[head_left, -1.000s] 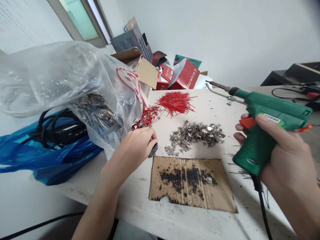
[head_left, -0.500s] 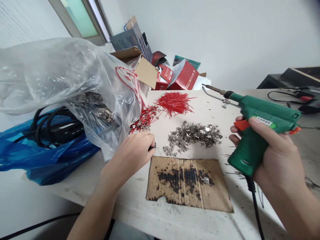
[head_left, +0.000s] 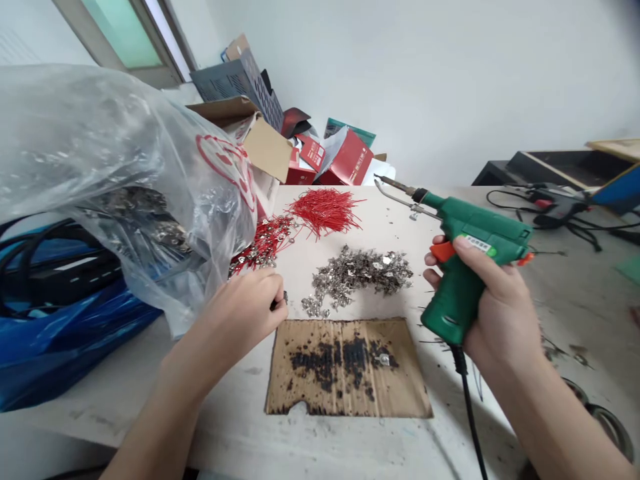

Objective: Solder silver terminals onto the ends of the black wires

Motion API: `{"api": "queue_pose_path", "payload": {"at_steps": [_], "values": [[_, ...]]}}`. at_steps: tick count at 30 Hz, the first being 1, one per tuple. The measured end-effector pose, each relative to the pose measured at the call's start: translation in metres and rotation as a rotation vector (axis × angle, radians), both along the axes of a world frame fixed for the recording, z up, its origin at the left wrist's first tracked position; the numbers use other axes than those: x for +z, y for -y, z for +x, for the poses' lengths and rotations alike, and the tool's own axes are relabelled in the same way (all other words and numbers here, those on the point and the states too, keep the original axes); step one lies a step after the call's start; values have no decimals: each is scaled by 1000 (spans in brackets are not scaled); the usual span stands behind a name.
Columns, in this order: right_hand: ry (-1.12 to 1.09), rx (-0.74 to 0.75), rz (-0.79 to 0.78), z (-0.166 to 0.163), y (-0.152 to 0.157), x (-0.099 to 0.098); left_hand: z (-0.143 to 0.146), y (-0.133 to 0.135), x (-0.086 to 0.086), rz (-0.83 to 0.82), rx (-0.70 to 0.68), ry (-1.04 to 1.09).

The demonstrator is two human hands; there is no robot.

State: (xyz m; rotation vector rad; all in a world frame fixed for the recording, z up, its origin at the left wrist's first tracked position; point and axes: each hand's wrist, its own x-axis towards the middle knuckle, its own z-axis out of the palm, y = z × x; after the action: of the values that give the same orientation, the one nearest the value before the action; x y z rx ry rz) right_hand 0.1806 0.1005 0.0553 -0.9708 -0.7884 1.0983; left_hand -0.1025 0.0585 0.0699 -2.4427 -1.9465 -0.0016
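Note:
My right hand (head_left: 493, 313) grips a green soldering gun (head_left: 467, 257) by its handle, a finger near the orange trigger and the metal tip pointing left, held above the table. My left hand (head_left: 245, 310) rests on the table with its fingers curled round a small dark object that I cannot make out. It lies between a scorched piece of cardboard (head_left: 345, 367) and a clear plastic bag (head_left: 125, 173). A heap of small metal terminals (head_left: 360, 273) lies just past the cardboard. Red wires (head_left: 325, 208) are piled farther back, some with terminals attached (head_left: 263, 243).
The clear bag holds many metal parts and leans over a blue bag (head_left: 60, 320) with black cables. Cardboard and red boxes (head_left: 345, 160) are stacked at the table's far end. More cables and tools (head_left: 555, 203) lie at the right. The gun's black cord (head_left: 467, 407) hangs off the near edge.
The view has shifted right, so everything sits further left in frame. My left hand drew back a little toward the cardboard's corner. My right hand keeps holding the gun.

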Motion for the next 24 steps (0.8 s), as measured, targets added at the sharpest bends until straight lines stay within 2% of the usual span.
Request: {"api": "queue_pose_path", "payload": {"at_steps": [4,18,21,24], "values": [[-38,23,-32,0,0,1,0,-2,0,19,8,9],[-42,46,-34,-2,3,-1,1,-5,-1,258,-156,141],[-64,95,-52,-9,8,-3,9,-2,2,242,-187,260],[-62,193,-44,-16,17,-5,26,4,3,189,-237,507]]}}
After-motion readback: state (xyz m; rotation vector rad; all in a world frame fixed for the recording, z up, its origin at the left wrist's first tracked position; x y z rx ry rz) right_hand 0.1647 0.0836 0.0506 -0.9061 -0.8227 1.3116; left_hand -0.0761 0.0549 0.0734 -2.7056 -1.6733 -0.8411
